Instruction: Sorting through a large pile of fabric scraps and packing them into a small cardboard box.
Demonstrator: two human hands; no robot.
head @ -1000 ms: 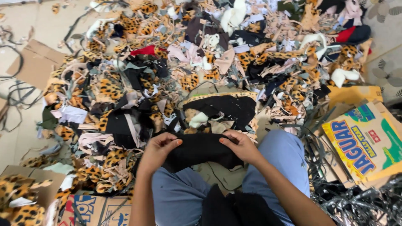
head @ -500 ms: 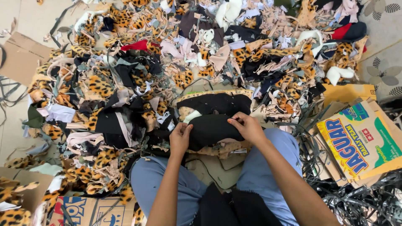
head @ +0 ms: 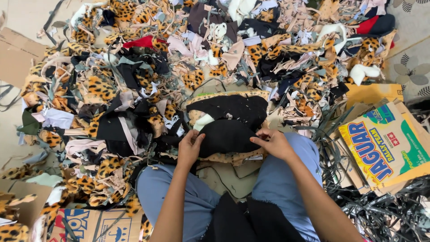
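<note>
I sit on the floor in blue trousers, facing a large heap of fabric scraps point(head: 148, 76) in leopard print, black, pink and white. My left hand point(head: 189, 148) pinches the left end of a rounded black fabric piece point(head: 226, 136), and my right hand point(head: 273, 142) grips its right end. The piece lies flat on a small stack of similar cut pieces point(head: 233, 110), black ones with leopard-print edges, just beyond my knees. More black cloth point(head: 251, 222) rests in my lap.
Flattened yellow and green cardboard boxes point(head: 387, 145) lie at right beside a tangle of grey plastic strapping point(head: 380, 215). A printed cardboard box point(head: 96, 224) sits at lower left and plain cardboard point(head: 15, 56) at upper left. Patterned floor shows at the far right.
Both hands carried the black piece away from my lap and laid it on the stack in front of my knees. The view shifted slightly forward.
</note>
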